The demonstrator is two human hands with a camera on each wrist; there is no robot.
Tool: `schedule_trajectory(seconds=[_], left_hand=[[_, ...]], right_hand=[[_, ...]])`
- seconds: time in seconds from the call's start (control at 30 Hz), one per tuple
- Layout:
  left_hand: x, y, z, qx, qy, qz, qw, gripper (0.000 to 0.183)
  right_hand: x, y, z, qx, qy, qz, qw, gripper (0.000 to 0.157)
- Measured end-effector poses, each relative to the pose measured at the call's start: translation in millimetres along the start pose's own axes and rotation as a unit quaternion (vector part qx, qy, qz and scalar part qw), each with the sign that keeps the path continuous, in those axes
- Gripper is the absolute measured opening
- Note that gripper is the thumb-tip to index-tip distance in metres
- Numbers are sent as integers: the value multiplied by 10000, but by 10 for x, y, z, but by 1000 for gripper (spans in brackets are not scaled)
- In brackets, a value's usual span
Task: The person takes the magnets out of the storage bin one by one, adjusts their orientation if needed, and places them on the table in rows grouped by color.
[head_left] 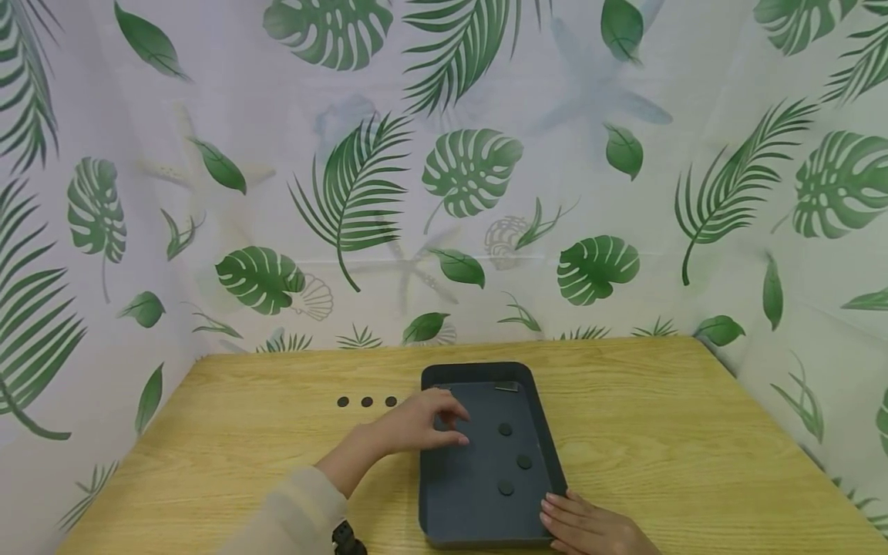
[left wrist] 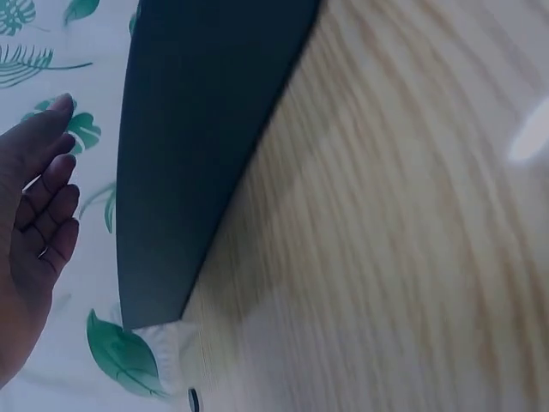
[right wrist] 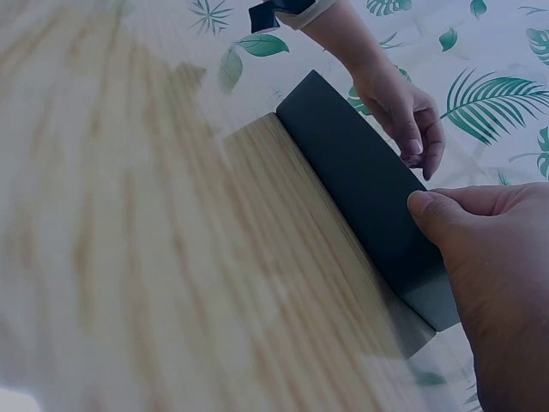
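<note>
While a person's left hand [head_left: 425,420] hangs over the left part of a dark tray [head_left: 454,493], its fingers loosely bent and the thumb apart from them, the right hand [head_left: 593,530] grips the tray's near right corner, fingers along the side wall and thumb at the near rim. The head view shows nothing between the left thumb and fingers; a dark spot at those fingertips in the right wrist view is too small to identify. The tray sits on a wood-grain surface [head_left: 638,432], before a cloth [head_left: 541,185] printed with green leaves. Inside it, three black discs [head_left: 524,462] lie flat and apart from one another, toward the tray's right side. Three more discs [head_left: 367,401] form a row on the surface, outside the tray's left wall and near its far end, with none of them gripped. With equal numbers inside and out, the work appears about half done: the three in the tray look to be the finished part, and the row seems to be what is left. Whether those inside lie in their final spots cannot be told.
</note>
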State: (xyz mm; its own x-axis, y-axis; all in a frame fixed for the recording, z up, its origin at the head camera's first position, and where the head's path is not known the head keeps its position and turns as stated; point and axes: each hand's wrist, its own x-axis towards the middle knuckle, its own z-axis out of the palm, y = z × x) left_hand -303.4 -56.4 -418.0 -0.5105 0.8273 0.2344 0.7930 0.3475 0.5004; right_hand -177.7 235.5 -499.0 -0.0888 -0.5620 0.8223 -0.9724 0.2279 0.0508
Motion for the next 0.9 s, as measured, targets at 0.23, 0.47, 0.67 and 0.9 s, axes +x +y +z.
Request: schedule_trajectory(seconds=[0.23, 0.47, 0.67, 0.9], left_hand=[[100, 222, 96, -69, -269, 139, 9995, 31], [186, 380, 234, -197, -554, 209, 9980, 32], [235, 457, 362, -69, -705, -57, 9975, 34], [247, 430, 512, 24, -753, -399, 9964, 33]], right_hand=[[-2, -7, 4, -80, -18, -35, 10000, 34], [-12, -7, -7, -76, -75, -11, 9999, 34], [-3, 1, -13, -15, -65, -84, 9999, 33], [46, -18, 2, -98, 36, -54, 9999, 32]])
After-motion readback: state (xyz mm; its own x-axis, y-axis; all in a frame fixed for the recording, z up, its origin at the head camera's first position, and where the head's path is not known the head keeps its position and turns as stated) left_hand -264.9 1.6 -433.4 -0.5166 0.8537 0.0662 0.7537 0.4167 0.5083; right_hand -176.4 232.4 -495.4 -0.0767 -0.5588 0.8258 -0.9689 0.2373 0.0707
